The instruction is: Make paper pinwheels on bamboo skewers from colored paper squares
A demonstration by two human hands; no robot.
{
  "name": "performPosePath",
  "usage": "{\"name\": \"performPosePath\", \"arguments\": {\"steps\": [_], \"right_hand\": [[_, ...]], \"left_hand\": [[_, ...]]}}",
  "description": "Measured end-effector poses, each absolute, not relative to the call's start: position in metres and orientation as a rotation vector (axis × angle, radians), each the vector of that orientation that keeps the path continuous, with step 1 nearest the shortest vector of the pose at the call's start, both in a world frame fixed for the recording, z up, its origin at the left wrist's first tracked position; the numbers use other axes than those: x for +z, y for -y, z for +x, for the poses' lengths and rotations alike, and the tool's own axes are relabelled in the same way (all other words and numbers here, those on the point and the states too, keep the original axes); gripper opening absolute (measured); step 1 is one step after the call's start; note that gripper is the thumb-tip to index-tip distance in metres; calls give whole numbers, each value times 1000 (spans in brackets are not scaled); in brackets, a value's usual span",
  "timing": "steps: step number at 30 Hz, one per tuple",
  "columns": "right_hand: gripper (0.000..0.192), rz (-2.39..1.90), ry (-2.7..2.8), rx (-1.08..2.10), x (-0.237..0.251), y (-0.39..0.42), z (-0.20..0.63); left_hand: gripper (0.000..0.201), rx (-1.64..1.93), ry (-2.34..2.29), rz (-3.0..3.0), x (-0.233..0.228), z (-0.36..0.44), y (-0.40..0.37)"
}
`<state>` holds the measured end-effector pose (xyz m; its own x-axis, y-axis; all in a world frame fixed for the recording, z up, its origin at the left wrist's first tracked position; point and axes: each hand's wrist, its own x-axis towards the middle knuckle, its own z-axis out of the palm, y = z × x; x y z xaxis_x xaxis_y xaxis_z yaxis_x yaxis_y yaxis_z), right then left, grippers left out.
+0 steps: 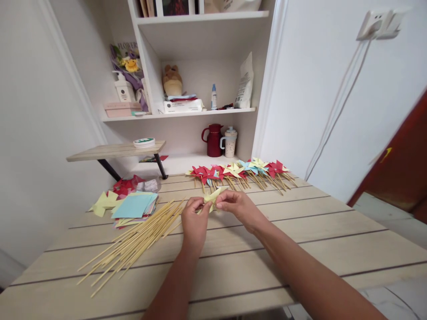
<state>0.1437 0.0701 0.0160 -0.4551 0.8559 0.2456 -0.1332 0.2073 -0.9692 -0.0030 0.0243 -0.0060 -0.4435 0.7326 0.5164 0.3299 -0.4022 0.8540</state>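
Two bare forearms, no sleeves, hands (213, 213) ungloved (no rings or watch visible)

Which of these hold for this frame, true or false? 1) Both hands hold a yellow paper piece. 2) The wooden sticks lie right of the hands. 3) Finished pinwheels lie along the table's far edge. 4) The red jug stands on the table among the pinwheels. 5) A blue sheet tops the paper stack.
1) True: the left hand and right hand pinch the yellow paper piece between them.
2) False: the wooden sticks lie to the left of the hands.
3) True: the finished pinwheels lie in a row at the far side of the table.
4) False: the red jug stands on a lower shelf behind the table.
5) True: a blue sheet lies on top of the paper stack.
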Motion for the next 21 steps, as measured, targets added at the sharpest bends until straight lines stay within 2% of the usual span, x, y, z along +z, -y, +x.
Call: {"name": "performPosePath", "arguments": {"steps": [21], "right_hand": [[10, -778, 1837, 1074, 22, -72, 149]], "left_hand": [[2, 1908, -1525, 1506, -8, 1, -22]]}}
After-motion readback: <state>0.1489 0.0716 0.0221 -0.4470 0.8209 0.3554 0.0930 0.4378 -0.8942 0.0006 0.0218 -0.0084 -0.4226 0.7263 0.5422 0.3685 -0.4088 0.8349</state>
